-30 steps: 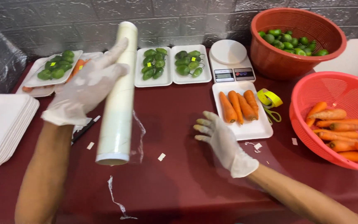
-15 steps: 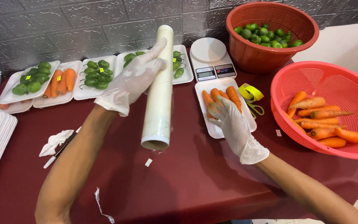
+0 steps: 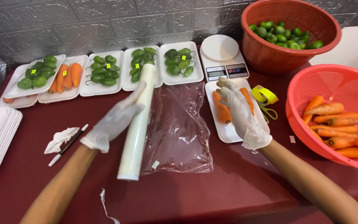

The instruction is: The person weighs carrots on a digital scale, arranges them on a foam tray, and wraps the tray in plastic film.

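Head view: left hand (image 3: 114, 122) grips the film roll (image 3: 139, 124); right hand (image 3: 241, 110) lies open-fingered on the carrot tray (image 3: 228, 132).

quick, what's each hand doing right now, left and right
Left hand: closed around the cling film roll, with a sheet pulled out to its right.
Right hand: lying on the carrots in the white tray; grip cannot be told.

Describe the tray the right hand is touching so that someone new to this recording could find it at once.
Start at the white kitchen scale by the grey wall and look just in front of it, on the dark red table. There lies a white foam tray of carrots, with the gloved right hand resting on it. Unlike the trays in the row along the wall, it lies alone, beside the spread sheet of clear film.
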